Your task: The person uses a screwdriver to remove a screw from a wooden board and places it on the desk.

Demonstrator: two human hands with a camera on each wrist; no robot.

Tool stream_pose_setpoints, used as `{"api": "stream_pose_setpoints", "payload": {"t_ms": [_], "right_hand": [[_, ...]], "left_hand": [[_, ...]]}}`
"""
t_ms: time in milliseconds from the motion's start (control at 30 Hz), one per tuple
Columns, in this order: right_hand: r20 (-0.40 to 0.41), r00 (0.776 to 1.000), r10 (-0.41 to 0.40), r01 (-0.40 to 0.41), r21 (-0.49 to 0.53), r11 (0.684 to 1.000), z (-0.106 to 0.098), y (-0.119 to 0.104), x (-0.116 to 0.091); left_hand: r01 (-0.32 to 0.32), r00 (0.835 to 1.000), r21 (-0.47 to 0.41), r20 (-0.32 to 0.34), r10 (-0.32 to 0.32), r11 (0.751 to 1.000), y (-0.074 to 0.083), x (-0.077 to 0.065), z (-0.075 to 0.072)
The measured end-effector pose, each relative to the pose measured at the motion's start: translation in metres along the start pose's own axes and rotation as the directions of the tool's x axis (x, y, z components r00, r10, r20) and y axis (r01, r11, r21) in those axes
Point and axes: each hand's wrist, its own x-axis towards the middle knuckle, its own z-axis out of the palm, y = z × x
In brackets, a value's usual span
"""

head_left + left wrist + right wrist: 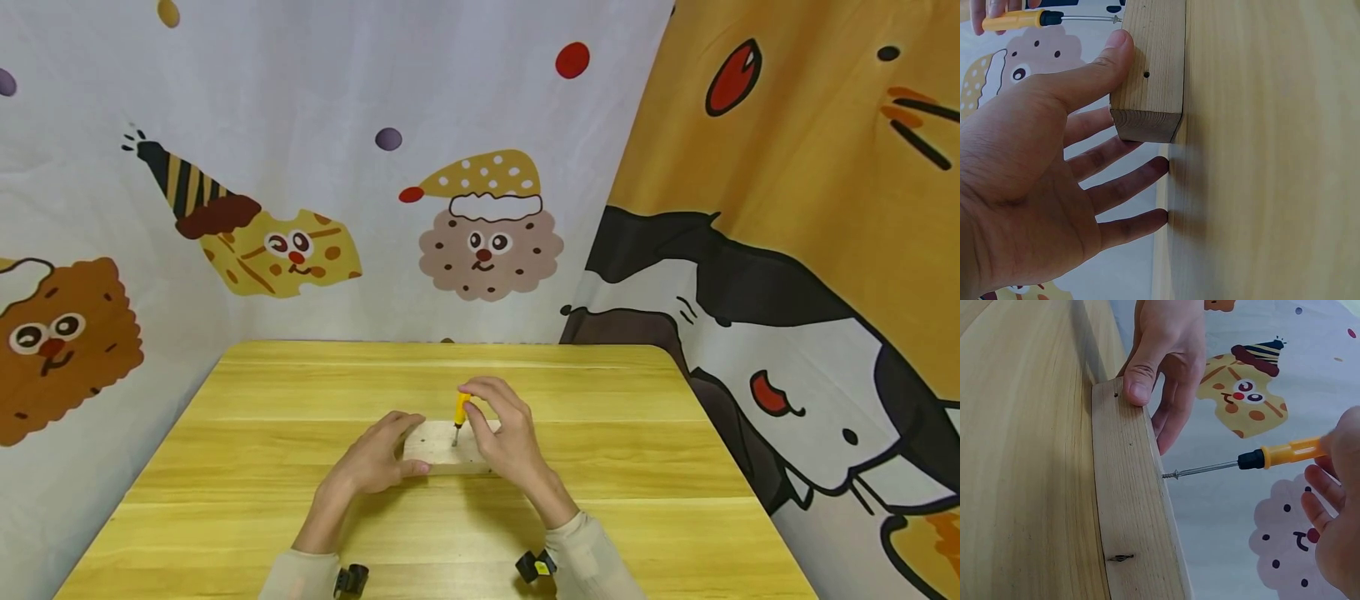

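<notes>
The block [438, 457] lies between the side edges of the table [637, 467], clamped by fingers of left hand [378, 454]; right hand [512, 435] pinches driver [1250, 460] at screw [1170, 475], seemingly started, thread showing, not yet sunk

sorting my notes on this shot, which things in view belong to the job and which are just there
Part of the job:
yellow screwdriver, in the right hand
screw at its tip
wooden block, held by the left hand
table underneath

Just there:
printed curtains
wrist cameras
</notes>
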Motion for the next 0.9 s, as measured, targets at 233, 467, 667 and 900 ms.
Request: {"api": "stream_pose_setpoints", "payload": {"t_ms": [233,467,667,900], "right_hand": [[-0.018,1.0,-0.017,0.017,0.018,1.0,0.0016,0.0015,0.0004],[-0.017,1.0,-0.02,0.02,0.002,1.0,0.0021,0.0025,0.0002],[-0.009,1.0,-0.018,0.018,-0.006,1.0,0.0019,0.0016,0.0004],[0.0,1.0,0.009,-0.009,-0.008,1.0,0.0017,0.0005,-0.0005]], "left_hand": [[0.0,1.0,0.008,0.002,0.0,1.0,0.0,-0.0004,0.0],[-0.002,1.0,0.008,0.005,0.002,1.0,0.0003,-0.0003,-0.0002],[0.005,1.0,0.003,0.006,-0.005,1.0,0.0004,0.0003,-0.0003],[0.002,1.0,0.008,0.003,-0.002,1.0,-0.0003,0.001,0.0003]]}}
